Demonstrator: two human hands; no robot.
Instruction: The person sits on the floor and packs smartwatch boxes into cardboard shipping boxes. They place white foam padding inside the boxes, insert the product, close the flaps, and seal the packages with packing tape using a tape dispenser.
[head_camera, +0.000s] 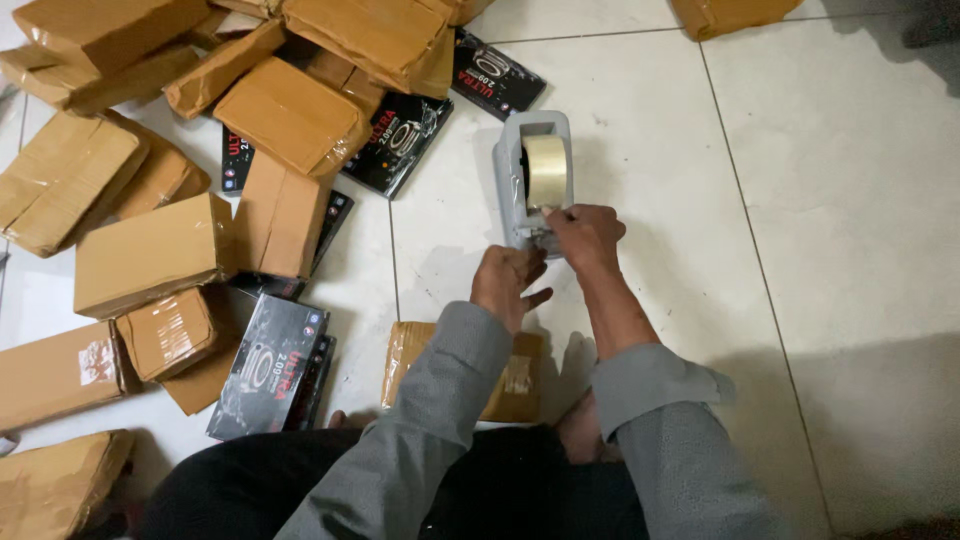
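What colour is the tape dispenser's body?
The tape dispenser is light grey, holding a pale tan roll; head view.

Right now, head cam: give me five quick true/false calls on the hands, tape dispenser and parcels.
1. Both hands are at the grey tape dispenser. True: left hand and right hand meet at its near end.
2. The tape roll is blue. False: pale tan.
3. A brown wrapped parcel lies under the forearms. True.
4. The wrapped parcels are piled on the person's right. False: on the left.
5. The floor is carpet. False: light tiles.
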